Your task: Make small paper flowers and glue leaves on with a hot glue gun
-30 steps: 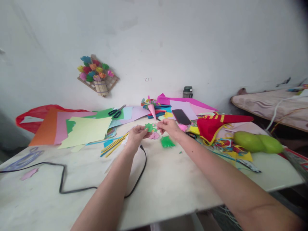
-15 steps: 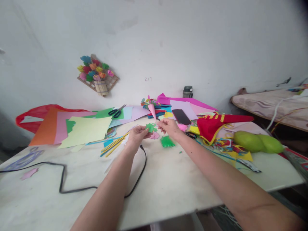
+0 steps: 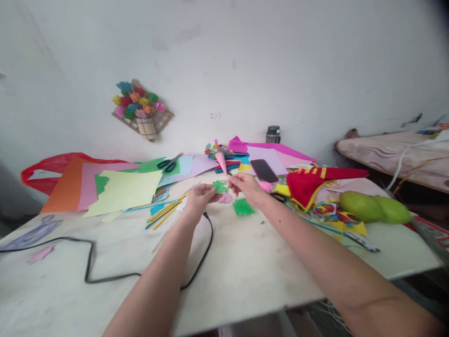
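My left hand (image 3: 199, 197) is closed on the left edge of a green paper cutout (image 3: 220, 186) with a jagged outline, held above the table. My right hand (image 3: 244, 186) is pinched at the cutout's right side; what sits between its fingertips is too small to make out. Below the hands lies a pink paper piece (image 3: 225, 199). A bright green packet (image 3: 243, 207) rests on the table near my right wrist. Just beyond the fingers is a pink paper cone (image 3: 220, 162) with small colourful paper pieces at its wide end.
Scissors (image 3: 170, 163) lie on coloured paper sheets (image 3: 126, 189) at the left. Yellow and blue sticks (image 3: 164, 211) and a black cable (image 3: 89, 262) are near my left arm. A phone (image 3: 264, 170), red cloth (image 3: 308, 185) and green fruits (image 3: 373, 207) are at the right.
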